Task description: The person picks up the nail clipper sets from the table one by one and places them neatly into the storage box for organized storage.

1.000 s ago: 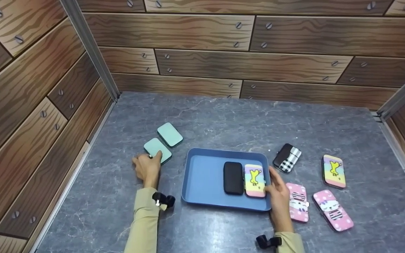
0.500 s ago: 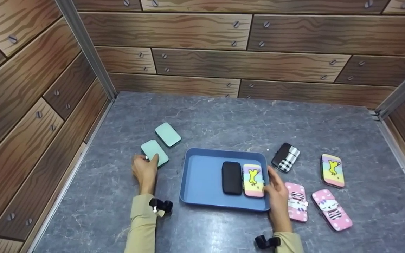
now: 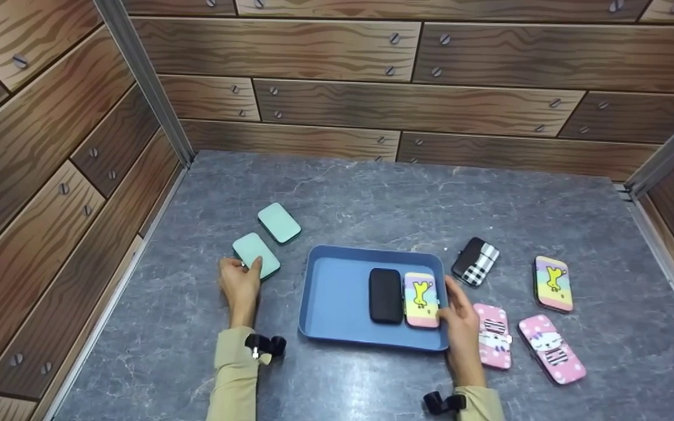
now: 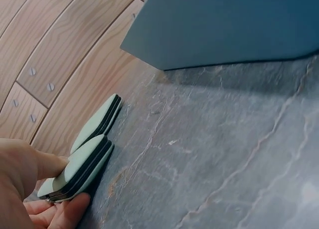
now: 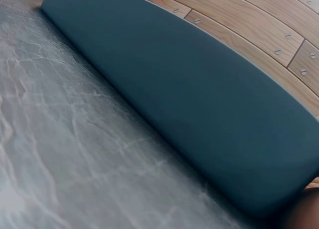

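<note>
My left hand pinches a flat mint-green case, thumb on top and fingers underneath, as the left wrist view shows. That case has a dark seam round its side and looks slightly lifted at the near end. A second mint-green case lies just behind it. My right hand grips the right wall of the blue tray, with the thumb over the rim. Inside the tray, a black case and a giraffe-print case lie side by side. Only a blurred edge of the right hand shows in the right wrist view.
Right of the tray lie a black-and-white checked case, another giraffe-print case and two pink cat-print cases, one beside my right hand and one further right. Wood-patterned walls enclose the grey marbled tabletop.
The left hand and its mint-green case have shifted slightly toward me, widening the gap to the second mint-green case. The right hand and the tray stay put.
</note>
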A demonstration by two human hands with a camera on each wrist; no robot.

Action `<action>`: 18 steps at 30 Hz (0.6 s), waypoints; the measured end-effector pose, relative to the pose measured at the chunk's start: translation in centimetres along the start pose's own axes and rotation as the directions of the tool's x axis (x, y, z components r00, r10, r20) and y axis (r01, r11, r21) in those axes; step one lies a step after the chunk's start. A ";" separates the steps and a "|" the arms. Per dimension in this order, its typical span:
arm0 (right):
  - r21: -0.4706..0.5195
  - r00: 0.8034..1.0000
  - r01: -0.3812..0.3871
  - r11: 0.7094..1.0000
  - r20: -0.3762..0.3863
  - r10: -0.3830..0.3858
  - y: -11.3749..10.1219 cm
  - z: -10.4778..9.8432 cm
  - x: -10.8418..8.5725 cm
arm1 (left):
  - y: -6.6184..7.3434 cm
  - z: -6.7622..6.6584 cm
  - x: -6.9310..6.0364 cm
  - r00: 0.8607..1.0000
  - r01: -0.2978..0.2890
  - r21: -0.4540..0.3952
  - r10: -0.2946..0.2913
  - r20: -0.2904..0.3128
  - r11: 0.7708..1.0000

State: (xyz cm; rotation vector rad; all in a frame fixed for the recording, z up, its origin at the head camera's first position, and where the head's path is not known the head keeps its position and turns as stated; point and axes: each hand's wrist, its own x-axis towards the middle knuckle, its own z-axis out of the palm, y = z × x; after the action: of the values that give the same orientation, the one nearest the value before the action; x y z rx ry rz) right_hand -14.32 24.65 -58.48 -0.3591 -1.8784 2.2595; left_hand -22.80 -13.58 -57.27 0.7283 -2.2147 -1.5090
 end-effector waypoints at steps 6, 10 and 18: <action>0.005 1.000 -0.018 1.000 0.004 0.018 -0.1 0.0 -0.1 | -0.3 0.0 -0.6 0.999 -0.009 -0.026 0.009 -0.032 1.000; -0.001 1.000 -0.014 1.000 0.005 0.014 -0.2 0.1 -0.1 | -0.4 -0.1 -0.9 1.000 0.006 -0.026 -0.006 -0.024 1.000; 0.002 1.000 -0.007 1.000 0.004 0.007 -0.1 0.1 -0.1 | -0.5 -0.6 -1.8 0.996 0.081 -0.084 -0.078 0.041 0.993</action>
State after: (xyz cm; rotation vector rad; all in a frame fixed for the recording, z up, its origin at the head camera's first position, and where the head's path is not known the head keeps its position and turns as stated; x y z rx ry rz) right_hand -14.28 24.58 -58.39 -0.3616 -1.8797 2.2682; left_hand -20.90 -13.13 -57.51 0.7760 -2.1567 -1.6577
